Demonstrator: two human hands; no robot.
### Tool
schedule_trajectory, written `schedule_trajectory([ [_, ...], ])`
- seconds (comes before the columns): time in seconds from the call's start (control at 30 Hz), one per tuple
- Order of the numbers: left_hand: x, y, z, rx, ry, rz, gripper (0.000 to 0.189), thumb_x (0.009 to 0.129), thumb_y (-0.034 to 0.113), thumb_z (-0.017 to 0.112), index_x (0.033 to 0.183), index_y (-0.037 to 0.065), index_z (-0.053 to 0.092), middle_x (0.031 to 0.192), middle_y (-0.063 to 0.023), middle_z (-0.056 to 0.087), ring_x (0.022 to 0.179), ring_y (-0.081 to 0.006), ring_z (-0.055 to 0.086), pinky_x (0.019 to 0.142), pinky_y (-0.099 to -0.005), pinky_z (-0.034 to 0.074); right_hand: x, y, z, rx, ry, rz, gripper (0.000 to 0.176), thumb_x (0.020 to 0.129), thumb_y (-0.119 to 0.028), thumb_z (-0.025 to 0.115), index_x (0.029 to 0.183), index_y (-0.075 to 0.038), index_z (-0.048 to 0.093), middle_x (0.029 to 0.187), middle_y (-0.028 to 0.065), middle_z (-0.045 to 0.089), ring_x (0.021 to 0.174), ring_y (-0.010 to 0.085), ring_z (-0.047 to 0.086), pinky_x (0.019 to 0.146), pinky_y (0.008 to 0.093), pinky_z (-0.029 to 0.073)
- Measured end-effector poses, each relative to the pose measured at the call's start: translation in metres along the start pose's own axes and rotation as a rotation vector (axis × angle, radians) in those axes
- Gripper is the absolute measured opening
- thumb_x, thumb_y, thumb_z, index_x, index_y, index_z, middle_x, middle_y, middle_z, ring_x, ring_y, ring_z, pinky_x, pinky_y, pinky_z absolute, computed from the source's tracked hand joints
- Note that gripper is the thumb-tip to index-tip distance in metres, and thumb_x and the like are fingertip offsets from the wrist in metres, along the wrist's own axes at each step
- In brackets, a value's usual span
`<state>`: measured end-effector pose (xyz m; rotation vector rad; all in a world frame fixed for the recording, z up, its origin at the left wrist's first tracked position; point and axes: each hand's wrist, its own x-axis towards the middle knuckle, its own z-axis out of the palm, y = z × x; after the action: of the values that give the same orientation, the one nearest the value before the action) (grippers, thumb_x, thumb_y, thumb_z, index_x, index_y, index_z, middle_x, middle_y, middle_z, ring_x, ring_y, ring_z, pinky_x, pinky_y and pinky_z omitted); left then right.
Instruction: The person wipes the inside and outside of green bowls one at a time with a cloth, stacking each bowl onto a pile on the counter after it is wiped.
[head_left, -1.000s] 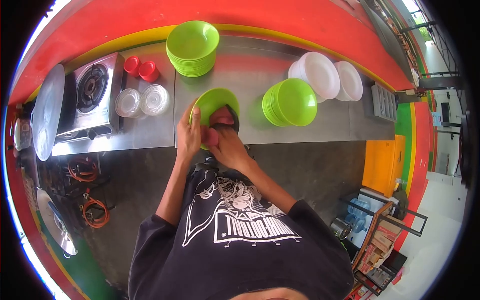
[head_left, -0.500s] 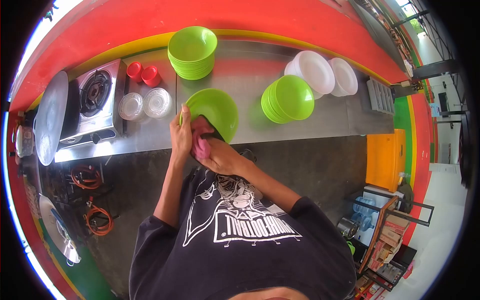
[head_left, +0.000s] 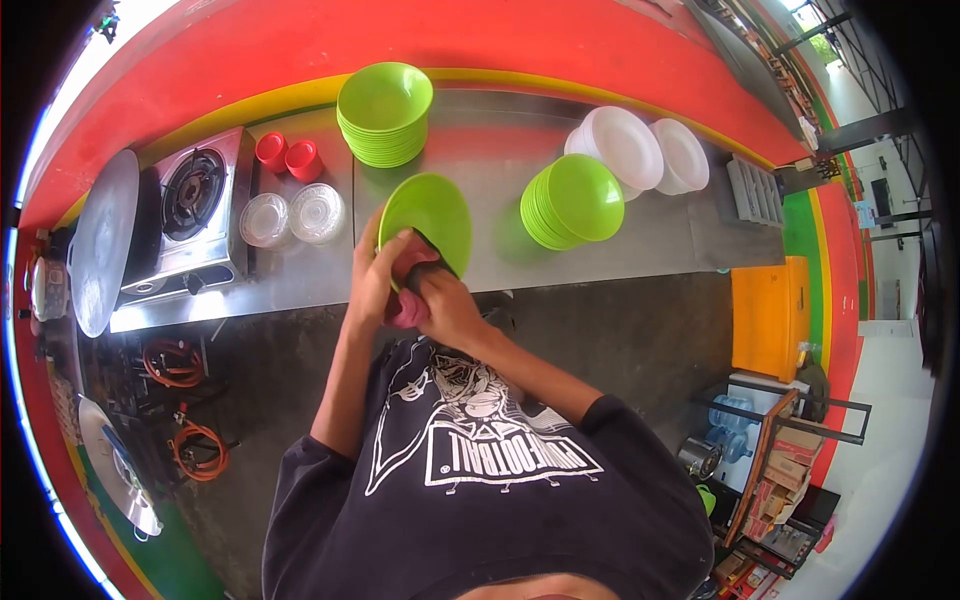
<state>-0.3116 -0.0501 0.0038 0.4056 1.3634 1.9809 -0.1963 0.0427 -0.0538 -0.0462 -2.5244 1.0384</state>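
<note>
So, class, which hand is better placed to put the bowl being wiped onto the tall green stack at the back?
Probably left. The left hand grips the green bowl by its rim, with the tall green stack just beyond it. The right hand holds the pink cloth against the bowl.

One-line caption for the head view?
Left hand holds a green bowl while right hand presses a pink cloth against it.

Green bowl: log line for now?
left hand: grips green bowl rim | right hand: pink cloth against bowl | bowl: tilted over steel counter
</note>
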Motion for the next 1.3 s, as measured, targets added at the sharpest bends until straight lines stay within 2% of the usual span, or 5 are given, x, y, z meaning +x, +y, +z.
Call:
schedule_trajectory([
  [0.5, 0.004, -0.035, -0.003, -0.039, 0.007, -0.099, 0.035, 0.096, 0.023, 0.053, 0.119, -0.002, 0.060, 0.101, -0.0143, 0.068, 0.097, -0.0237, 0.066, 0.089, -0.0339, 0.052, -0.011, 0.005, 0.002, 0.085, 0.036, 0.033, 0.044, 0.066, -0.011, 0.076, 0.105, 0.002, 0.062, 0.097, 0.0173, 0.065, 0.098, 0.0386, 0.062, 0.086, 0.0472, 0.049],
  [0.6, -0.002, -0.051, -0.002, -0.123, 0.053, -0.182, 0.035, 0.095, 0.020, 0.054, 0.121, -0.003, 0.059, 0.097, -0.0154, 0.067, 0.093, -0.0246, 0.067, 0.089, -0.0356, 0.053, -0.019, -0.001, 0.001, 0.175, -0.035, 0.136, 0.045, 0.067, -0.012, 0.076, 0.107, 0.002, 0.061, 0.096, 0.0179, 0.065, 0.097, 0.0406, 0.061, 0.087, 0.0480, 0.049],
  [0.77, 0.001, -0.065, 0.002, 0.285, -0.002, -0.123, 0.056, 0.094, 0.028, 0.059, 0.141, 0.000, 0.051, 0.130, -0.0179, 0.063, 0.120, -0.0298, 0.060, 0.105, -0.0374, 0.043, -0.065, 0.036, -0.015, -0.059, -0.023, 0.035, 0.036, 0.071, -0.025, 0.081, 0.095, -0.002, 0.067, 0.095, 0.0163, 0.067, 0.091, 0.0362, 0.064, 0.082, 0.0458, 0.052],
  [1.13, 0.010, -0.092, 0.054, 0.162, -0.074, -0.260, 0.073, 0.089, 0.037, 0.067, 0.150, 0.008, 0.039, 0.108, -0.0185, 0.072, 0.106, -0.0317, 0.069, 0.097, -0.0395, 0.049, -0.066, 0.033, -0.028, 0.056, 0.196, 0.223, 0.051, 0.067, -0.016, 0.083, 0.110, 0.004, 0.062, 0.103, 0.0236, 0.063, 0.093, 0.0439, 0.063, 0.081, 0.0487, 0.051],
  [1.3, 0.026, -0.077, 0.052, 0.582, -0.087, -0.258, 0.074, 0.087, 0.045, 0.067, 0.147, 0.009, 0.043, 0.112, -0.0218, 0.071, 0.110, -0.0363, 0.068, 0.097, -0.0430, 0.049, -0.098, 0.064, -0.036, -0.137, 0.109, 0.202, 0.046, 0.067, -0.015, 0.083, 0.103, 0.004, 0.064, 0.097, 0.0215, 0.064, 0.091, 0.0437, 0.063, 0.080, 0.0485, 0.051],
])
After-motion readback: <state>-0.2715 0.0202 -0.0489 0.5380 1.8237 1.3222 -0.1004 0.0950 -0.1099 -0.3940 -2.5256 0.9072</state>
